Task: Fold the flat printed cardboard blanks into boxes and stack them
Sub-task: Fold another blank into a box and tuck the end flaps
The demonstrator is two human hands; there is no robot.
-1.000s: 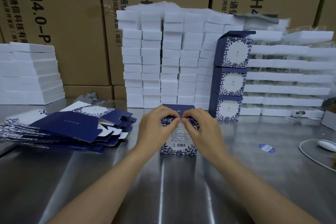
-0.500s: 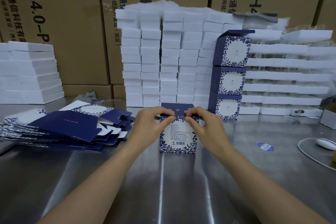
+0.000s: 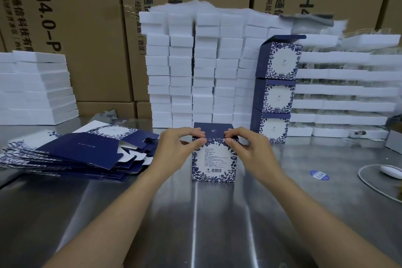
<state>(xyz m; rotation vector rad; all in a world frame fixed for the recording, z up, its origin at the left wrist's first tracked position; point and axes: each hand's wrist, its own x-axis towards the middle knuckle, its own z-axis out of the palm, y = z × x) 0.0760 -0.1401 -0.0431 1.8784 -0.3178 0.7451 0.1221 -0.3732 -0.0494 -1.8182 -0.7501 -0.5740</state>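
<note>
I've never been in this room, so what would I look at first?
In the middle, a left hand and a right hand pinch the top edge of a blue-and-white box. Behind it to the right, three folded boxes stand in a tower against a wall of white blocks. A fanned pile of flat blanks lies on the left.

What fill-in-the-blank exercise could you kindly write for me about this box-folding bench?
1. The left hand and right hand both pinch the ____ edge of the upright blue-and-white floral cardboard box.
2. The fanned pile of flat navy printed cardboard blanks lies on that box's ____ side.
3. The stack of finished floral boxes behind the right hand stands ____ boxes high.
Missing words: top; left; three.
</note>
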